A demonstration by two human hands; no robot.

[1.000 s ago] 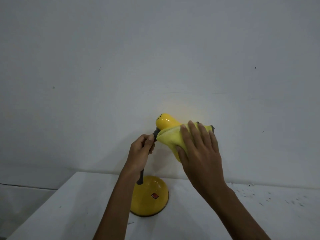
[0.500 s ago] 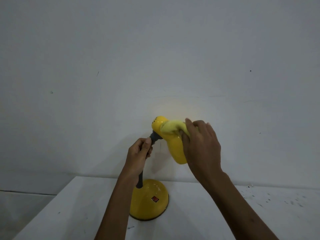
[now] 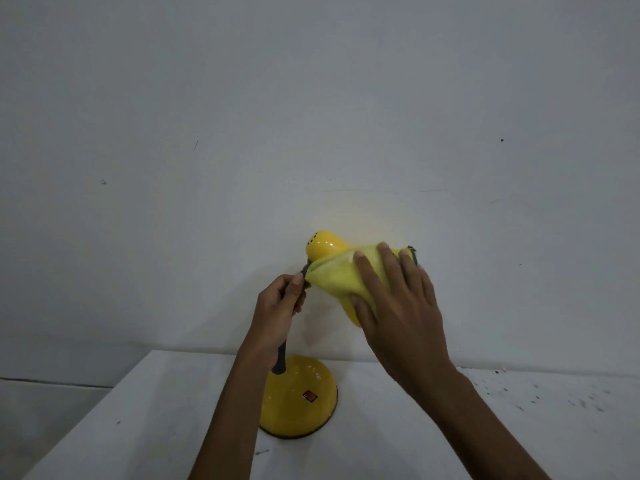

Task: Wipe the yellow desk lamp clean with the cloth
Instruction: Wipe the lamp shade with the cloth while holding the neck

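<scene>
The yellow desk lamp stands on a white table, its round base (image 3: 298, 400) carrying a small red switch. Its glossy head (image 3: 323, 249) points to the right, and only the rounded back end with vent holes shows. A yellow cloth (image 3: 334, 277) is spread over the rest of the shade. My right hand (image 3: 394, 299) lies flat on the cloth with fingers spread, pressing it against the shade. My left hand (image 3: 280, 306) is wrapped around the dark flexible neck just below the head. Most of the neck is hidden behind that hand.
The white table (image 3: 138, 427) has its left edge near the lamp, and dark specks mark its right part (image 3: 540, 396). A plain white wall (image 3: 311, 116) rises right behind the lamp.
My right hand has gone from bunched at the top of the shade to flat and spread, with the cloth again covering the shade's side. The left hand keeps its hold on the neck.
</scene>
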